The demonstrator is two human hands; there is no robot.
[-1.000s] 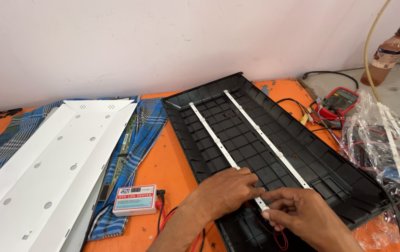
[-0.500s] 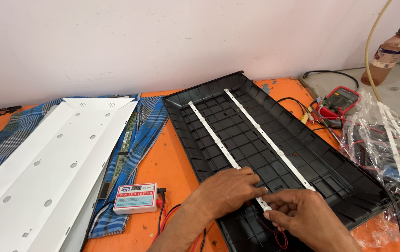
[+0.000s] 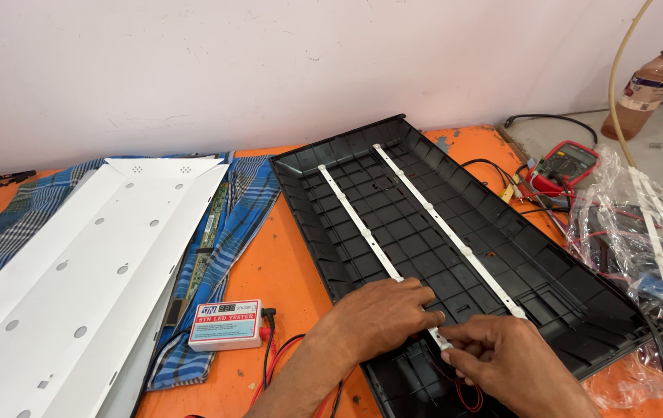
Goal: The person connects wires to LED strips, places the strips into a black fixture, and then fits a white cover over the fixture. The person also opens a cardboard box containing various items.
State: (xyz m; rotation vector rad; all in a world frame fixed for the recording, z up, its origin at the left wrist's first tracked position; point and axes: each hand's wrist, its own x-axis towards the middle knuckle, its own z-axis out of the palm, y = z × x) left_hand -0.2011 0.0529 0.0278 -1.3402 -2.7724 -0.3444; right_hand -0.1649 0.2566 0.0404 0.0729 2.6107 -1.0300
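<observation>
The left hand (image 3: 378, 317) lies palm down, fingers curled onto the near end of an LED backlight strip (image 3: 358, 226), pressing it into the black TV back panel (image 3: 502, 271). Just beside it, the right hand (image 3: 509, 364) pinches the strip's tip between thumb and forefinger. From both hands the strip's long axis runs away up-left; a 2nd strip (image 3: 447, 232) lies parallel, right. Left of the hands sits a small LED tester box (image 3: 227, 325).
</observation>
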